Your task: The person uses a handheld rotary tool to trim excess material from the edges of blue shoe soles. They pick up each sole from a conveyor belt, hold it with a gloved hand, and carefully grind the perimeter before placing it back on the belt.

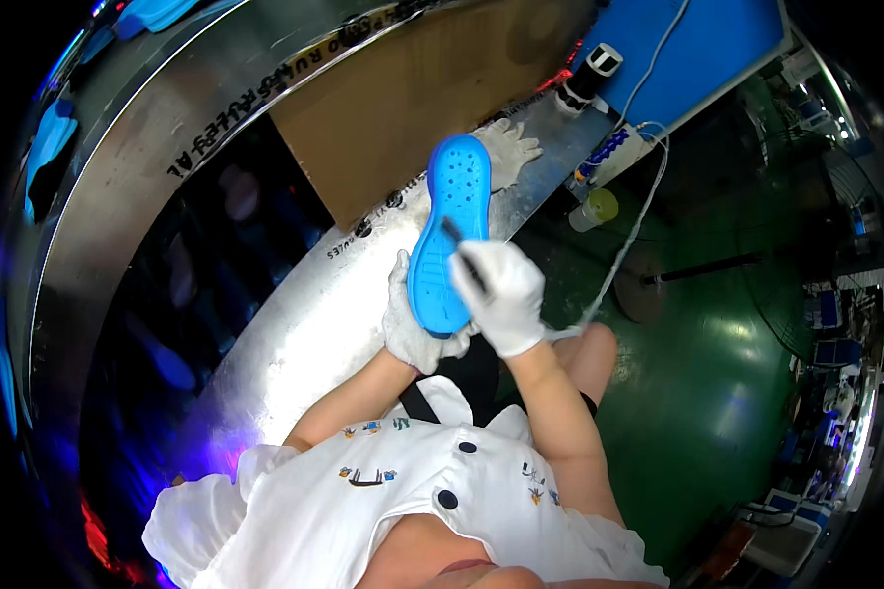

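A bright blue shoe sole (440, 226), with small holes near its far end and ridges toward its heel, is held up over the edge of the metal bench. My left hand (410, 319), in a pale glove, grips the sole around its near end from the left and below. Above the sole's right side is my right hand (506, 290), in a white glove, its fingers closed around a slim black brush-like tool (471, 265). The tool's dark tip points at the middle of the sole; motion blurs it, and I cannot tell whether it touches.
An off-white work glove (509, 152) lies on the bench (304, 304) behind the sole. A brown cardboard sheet (393, 108) leans along the far side. Farther right are a black-and-white cylinder (589, 79), a yellowish cup (594, 209) and a hanging pale cable (631, 255). Left, soles lie in a dark recess.
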`<state>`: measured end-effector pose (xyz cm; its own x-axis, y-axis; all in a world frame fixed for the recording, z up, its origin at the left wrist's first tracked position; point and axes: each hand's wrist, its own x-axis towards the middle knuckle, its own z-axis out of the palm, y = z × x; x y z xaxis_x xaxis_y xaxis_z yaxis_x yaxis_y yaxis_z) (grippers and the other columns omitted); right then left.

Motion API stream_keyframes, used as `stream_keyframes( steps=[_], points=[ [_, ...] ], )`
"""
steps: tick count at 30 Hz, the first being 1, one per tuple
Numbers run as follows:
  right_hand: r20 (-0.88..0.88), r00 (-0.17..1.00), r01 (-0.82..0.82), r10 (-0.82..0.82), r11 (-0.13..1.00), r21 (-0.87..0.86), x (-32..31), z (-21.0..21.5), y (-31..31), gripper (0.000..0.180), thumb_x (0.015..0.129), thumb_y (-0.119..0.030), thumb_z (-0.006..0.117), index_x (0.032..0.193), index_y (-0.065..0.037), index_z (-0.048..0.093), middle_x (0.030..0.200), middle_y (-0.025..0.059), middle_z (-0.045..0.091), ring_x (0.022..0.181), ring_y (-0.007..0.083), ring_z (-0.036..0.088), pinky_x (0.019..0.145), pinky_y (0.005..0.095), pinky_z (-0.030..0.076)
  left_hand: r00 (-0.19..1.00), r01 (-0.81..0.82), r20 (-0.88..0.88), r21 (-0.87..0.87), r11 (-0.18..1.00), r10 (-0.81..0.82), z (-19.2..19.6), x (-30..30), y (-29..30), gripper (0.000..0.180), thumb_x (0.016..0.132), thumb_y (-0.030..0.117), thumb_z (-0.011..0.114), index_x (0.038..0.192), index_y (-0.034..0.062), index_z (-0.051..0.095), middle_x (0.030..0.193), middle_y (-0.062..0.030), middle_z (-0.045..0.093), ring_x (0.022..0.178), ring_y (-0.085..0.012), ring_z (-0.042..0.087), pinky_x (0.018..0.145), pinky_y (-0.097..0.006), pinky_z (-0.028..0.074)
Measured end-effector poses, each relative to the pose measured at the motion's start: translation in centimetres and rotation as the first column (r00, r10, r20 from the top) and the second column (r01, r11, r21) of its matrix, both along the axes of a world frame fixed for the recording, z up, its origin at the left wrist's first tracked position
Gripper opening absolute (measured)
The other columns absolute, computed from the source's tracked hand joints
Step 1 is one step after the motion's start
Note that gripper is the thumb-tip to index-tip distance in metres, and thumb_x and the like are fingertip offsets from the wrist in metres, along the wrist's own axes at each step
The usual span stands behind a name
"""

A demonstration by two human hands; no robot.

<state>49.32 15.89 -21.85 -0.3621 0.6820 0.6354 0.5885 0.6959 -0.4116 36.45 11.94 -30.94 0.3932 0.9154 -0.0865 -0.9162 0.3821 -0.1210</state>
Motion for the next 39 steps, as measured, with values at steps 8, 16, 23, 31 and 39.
stream_keyframes(
  steps=[8, 16, 23, 31, 39],
  points=[
    [-0.253, 0.967, -0.041, 0.021, 0.996, -0.075, 1.4, 1.9, -1.7, 0.012, 0.079, -0.005, 0.071, 0.091, -0.007, 0.068, 0.083, 0.0088, 0.067, 0.069, 0.0244, 0.064, 0.063, 0.0329, 0.052, 0.981, -0.121, -0.147, 0.054, 0.991, 0.128, 2.7, 1.1, -0.4, 0.083, 0.085, 0.078, 0.040, 0.127, 0.0081, 0.053, 0.114, -0.0252, 0.059, 0.095, -0.0318, 0.064, 0.083, -0.048, 0.055],
    [-0.202, 0.979, -0.030, 0.003, 0.991, -0.131, 2.7, 1.8, -3.2, 0.015, 0.077, -0.005, 0.073, 0.091, -0.008, 0.069, 0.088, 0.0090, 0.068, 0.074, 0.0264, 0.064, 0.069, 0.0348, 0.052, 0.999, 0.021, -0.032, 0.237, 0.971, -0.013, 1.8, -0.2, -1.0, 0.096, 0.086, 0.080, 0.031, 0.138, 0.0001, 0.043, 0.121, -0.0307, 0.057, 0.087, -0.0361, 0.064, 0.073, -0.048, 0.057],
    [-0.491, 0.868, -0.230, -0.077, 0.814, -0.534, 1.0, 2.1, -7.5, 0.017, 0.074, -0.002, 0.075, 0.090, -0.003, 0.068, 0.086, 0.0113, 0.068, 0.076, 0.0240, 0.066, 0.068, 0.0334, 0.052, 0.991, -0.039, -0.118, 0.168, 0.985, 0.059, 3.7, -0.4, 0.4, 0.091, 0.089, 0.074, 0.032, 0.143, 0.0006, 0.037, 0.129, -0.0313, 0.052, 0.105, -0.0445, 0.060, 0.084, -0.052, 0.055],
    [0.302, 0.841, -0.463, 0.449, 0.886, -0.025, 3.7, 4.5, -5.7, 0.020, 0.073, -0.022, 0.066, 0.092, -0.015, 0.063, 0.089, -0.0026, 0.062, 0.082, 0.0191, 0.059, 0.079, 0.0361, 0.044, 0.714, 0.254, -0.700, 0.229, 0.940, -0.023, 5.9, -3.1, 2.0, 0.066, 0.097, 0.052, 0.042, 0.142, 0.0036, 0.043, 0.136, -0.0264, 0.050, 0.119, -0.0376, 0.057, 0.105, -0.044, 0.046],
    [0.240, 0.864, -0.440, 0.442, 0.895, -0.066, 4.7, 6.9, -6.2, 0.022, 0.073, -0.014, 0.068, 0.095, -0.014, 0.068, 0.097, -0.0017, 0.068, 0.085, 0.0175, 0.059, 0.091, 0.0392, 0.041, 0.480, 0.459, -0.865, 0.107, 0.882, -0.145, 7.0, -4.7, 2.9, 0.053, 0.091, 0.041, 0.062, 0.130, 0.0060, 0.056, 0.120, -0.0159, 0.062, 0.103, -0.0245, 0.064, 0.090, -0.033, 0.053]
  ],
)
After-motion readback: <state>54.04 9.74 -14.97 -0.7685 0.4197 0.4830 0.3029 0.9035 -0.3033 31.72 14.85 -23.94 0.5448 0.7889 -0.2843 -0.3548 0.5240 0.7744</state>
